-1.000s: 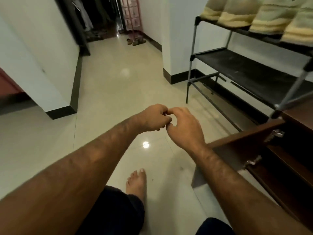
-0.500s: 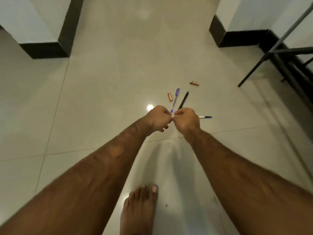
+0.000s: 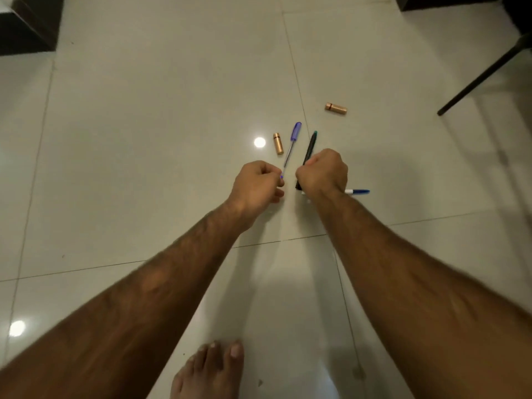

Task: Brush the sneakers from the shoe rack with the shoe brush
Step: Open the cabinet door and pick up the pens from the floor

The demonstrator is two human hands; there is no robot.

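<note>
Cream glossy tile makes up the floor (image 3: 144, 139), and both arms reach out above it. The left hand (image 3: 257, 185) and the right hand (image 3: 324, 172) sit close together but apart. Each grip is curled into a fist, and nothing plainly shows inside either.

A purple-capped pen (image 3: 291, 145), a black pen (image 3: 309, 149) and a blue pen (image 3: 358, 192) seem to lie on the floor beneath the hands, not in them. One copper-coloured cylinder (image 3: 278, 143) lies just left of the purple cap, and a second cylinder (image 3: 336, 108) lies farther off to the right. A bare foot (image 3: 210, 370) stands at the near edge.

Neither the sneakers nor the shoe brush is in view. A dark slanted metal leg (image 3: 483, 73) at the far right may belong to the shoe rack, so the shoes are probably on that side.

Brushing looks not yet begun. To do it well, turn right towards the rack and step round the pens and cylinders, which could roll under a bare sole on slick tile. Open both fists, so that one hand can steady a sneaker and the other work the brush.

No brand, label or writing can be read on the pens or cylinders.
</note>
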